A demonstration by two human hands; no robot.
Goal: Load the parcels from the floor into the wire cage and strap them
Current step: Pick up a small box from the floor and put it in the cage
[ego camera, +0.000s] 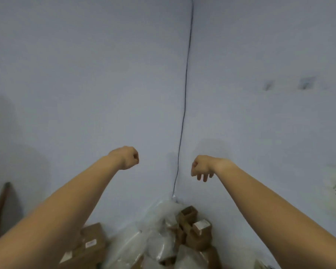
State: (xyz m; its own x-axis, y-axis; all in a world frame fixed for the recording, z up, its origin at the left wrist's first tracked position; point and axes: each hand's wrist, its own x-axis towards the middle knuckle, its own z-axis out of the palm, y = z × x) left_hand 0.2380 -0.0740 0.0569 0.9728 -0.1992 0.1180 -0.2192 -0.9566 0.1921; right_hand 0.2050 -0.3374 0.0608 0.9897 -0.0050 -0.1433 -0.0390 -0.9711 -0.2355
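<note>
1. Two bare hands reach out toward a wall corner, well above the heap and touching nothing. The left hand [127, 158] has its fingers rolled into a fist that holds nothing. The right hand [202, 167] lets its fingers hang loosely curled, and it is empty too.
2. The parcels [163, 239] lie piled in the corner at the bottom of the view, below and between the forearms. They are brown cardboard boxes [91, 239], some with white labels, mixed with clear plastic-wrapped packs [159, 247].
3. A thin black cable [184, 105] runs down the corner seam to the top of the pile.
4. Neither the wire cage nor any strap is in view, so where they stand cannot be told.
5. By my reading this is the loading stage, with both hands free to take a parcel. How many are already caged cannot be judged.
6. The next move calls for lowering both hands, opening the fist, and taking a top parcel from two sides. The leaning boxes may shift, and the plastic packs look soft and slippery.
</note>
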